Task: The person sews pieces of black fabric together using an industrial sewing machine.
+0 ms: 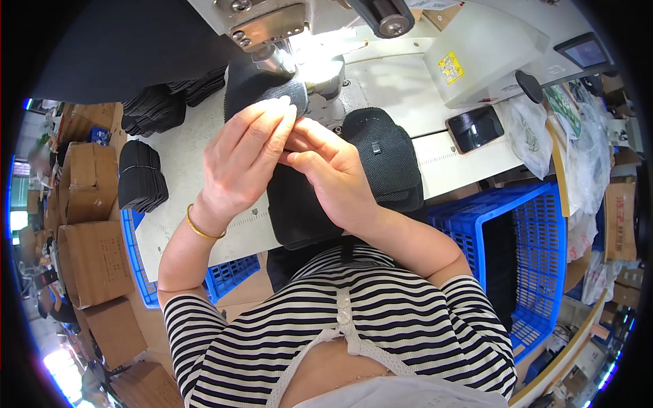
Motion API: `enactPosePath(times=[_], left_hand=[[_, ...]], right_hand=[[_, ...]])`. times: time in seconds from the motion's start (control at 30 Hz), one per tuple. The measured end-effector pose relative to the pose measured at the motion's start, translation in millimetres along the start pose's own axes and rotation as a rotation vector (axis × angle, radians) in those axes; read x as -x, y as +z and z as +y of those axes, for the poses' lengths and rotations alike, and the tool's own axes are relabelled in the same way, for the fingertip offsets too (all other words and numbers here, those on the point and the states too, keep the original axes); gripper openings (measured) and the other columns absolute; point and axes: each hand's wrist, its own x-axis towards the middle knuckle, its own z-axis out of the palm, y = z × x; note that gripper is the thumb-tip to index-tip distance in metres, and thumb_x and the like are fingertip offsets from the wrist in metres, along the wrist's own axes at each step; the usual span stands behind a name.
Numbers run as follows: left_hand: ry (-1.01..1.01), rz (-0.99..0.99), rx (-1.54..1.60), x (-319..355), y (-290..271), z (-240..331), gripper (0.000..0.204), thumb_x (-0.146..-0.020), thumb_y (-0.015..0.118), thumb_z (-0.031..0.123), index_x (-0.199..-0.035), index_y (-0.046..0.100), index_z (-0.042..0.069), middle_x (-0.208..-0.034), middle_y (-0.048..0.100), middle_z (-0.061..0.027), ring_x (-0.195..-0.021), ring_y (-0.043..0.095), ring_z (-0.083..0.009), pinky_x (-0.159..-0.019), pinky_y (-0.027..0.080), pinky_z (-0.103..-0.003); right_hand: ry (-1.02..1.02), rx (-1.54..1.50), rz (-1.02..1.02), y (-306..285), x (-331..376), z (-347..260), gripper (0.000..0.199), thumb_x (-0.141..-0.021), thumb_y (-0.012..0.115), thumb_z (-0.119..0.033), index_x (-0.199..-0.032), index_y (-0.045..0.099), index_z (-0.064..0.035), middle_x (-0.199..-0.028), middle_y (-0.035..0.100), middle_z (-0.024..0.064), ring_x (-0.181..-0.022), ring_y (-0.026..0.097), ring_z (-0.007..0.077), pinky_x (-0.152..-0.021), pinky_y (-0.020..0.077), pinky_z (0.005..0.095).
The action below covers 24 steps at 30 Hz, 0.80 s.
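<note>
My left hand point(245, 156), with a gold bangle at the wrist, and my right hand point(333, 173) meet just in front of the sewing machine head point(272, 30). The fingers of both are closed and their tips press together; whatever lies between them is too small or hidden. Right behind the fingertips, a black fabric piece point(258, 85) with a rounded edge lies beneath the lit needle area. Below my hands, another black piece point(296, 211) hangs over the table's front edge. A stack of black padded pieces point(381, 153) sits beside my right hand.
Bundled black pieces point(142, 175) lie left on the white table point(183, 234), near more stacks point(155, 109). A phone point(475, 129) rests at right. A blue crate point(554, 251) holding black material stands below right, another blue crate point(235, 273) below left. Cardboard boxes point(95, 262) line the left.
</note>
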Motion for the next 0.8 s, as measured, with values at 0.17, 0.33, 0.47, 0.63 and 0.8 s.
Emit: enactPosePath(times=[0.17, 0.33, 0.47, 0.63, 0.8], left_hand=[[-0.023, 0.006, 0.013, -3, 6, -9, 0.04, -0.061, 0.066, 0.005, -0.099, 0.069, -0.006, -0.099, 0.068, -0.0136, -0.095, 0.068, -0.0267, -0.075, 0.059, -0.034], [-0.033, 0.009, 0.004, -6, 11, -16, 0.038, -0.061, 0.066, 0.005, -0.099, 0.068, -0.005, -0.101, 0.068, -0.0133, -0.094, 0.068, -0.0269, -0.073, 0.058, -0.033], [-0.053, 0.0, 0.0, -9, 14, -18, 0.037, -0.062, 0.065, 0.005, -0.097, 0.067, -0.005, -0.1, 0.068, -0.0122, -0.091, 0.067, -0.0263, -0.071, 0.058, -0.034], [-0.102, -0.01, 0.0, -12, 16, -14, 0.032, -0.064, 0.066, 0.001, -0.096, 0.067, -0.005, -0.095, 0.067, -0.0117, -0.086, 0.066, -0.0266, -0.07, 0.057, -0.034], [-0.173, -0.018, 0.009, -14, 18, -12, 0.028, -0.07, 0.066, -0.007, -0.097, 0.067, -0.005, -0.096, 0.065, -0.0134, -0.085, 0.066, -0.0292, -0.074, 0.056, -0.034]], right_hand=[[-0.042, 0.009, 0.009, 0, -12, 2, 0.049, -0.09, 0.044, 0.007, -0.139, 0.044, 0.0094, -0.138, 0.053, 0.0151, -0.131, 0.049, 0.0207, -0.108, 0.0435, 0.0354], [-0.059, -0.03, 0.018, -1, -21, 5, 0.051, -0.091, 0.046, 0.008, -0.142, 0.042, 0.0075, -0.14, 0.052, 0.014, -0.132, 0.049, 0.0199, -0.108, 0.0428, 0.0339], [-0.061, -0.071, 0.03, 1, -23, 4, 0.052, -0.091, 0.049, 0.008, -0.143, 0.042, 0.0056, -0.142, 0.052, 0.0124, -0.132, 0.049, 0.0189, -0.108, 0.0427, 0.0323], [-0.068, -0.039, 0.04, 1, -23, 1, 0.053, -0.091, 0.049, 0.009, -0.143, 0.042, 0.0057, -0.142, 0.051, 0.0127, -0.132, 0.05, 0.0194, -0.108, 0.0426, 0.0319], [-0.042, -0.035, 0.022, -4, -24, 2, 0.055, -0.09, 0.045, 0.01, -0.145, 0.039, 0.0076, -0.143, 0.05, 0.0136, -0.135, 0.045, 0.0188, -0.109, 0.039, 0.0295]])
